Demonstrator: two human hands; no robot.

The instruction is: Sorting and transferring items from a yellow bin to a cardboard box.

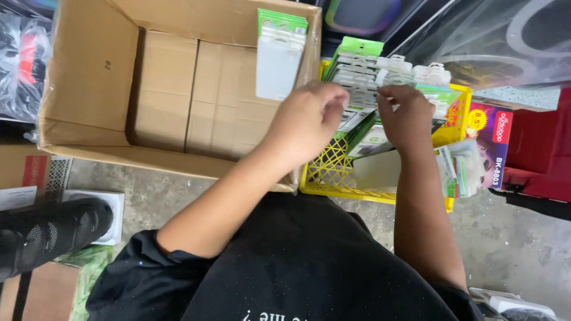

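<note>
I look straight down on both hands working at a row of green-and-white hang-tab packets (363, 77) that stand on edge in a yellow plastic basket (333, 178). My left hand (309, 119) is curled, fingers together, pinching at the near end of the row; what exactly sits between the fingertips is hidden by the knuckles, so I cannot tell whether it grips one packet or several. My right hand (407, 116) has its fingers bent down onto the packet tops a little further along, touching them, and again the grip itself is covered.

The packets lie just ahead of both hands, directly under the fingertips, with their long axes upright and the row running left to right across the basket. The left hand is on the end of the row nearest the big open cardboard box (95, 89), which touches the basket's left side. Inside that box, a second small stack of the same packets (278, 53) leans upright against the right wall, above brown inner cartons (196, 95). A purple printed box (491, 142) stands just right of the basket, on the concrete floor (511, 238).
</note>
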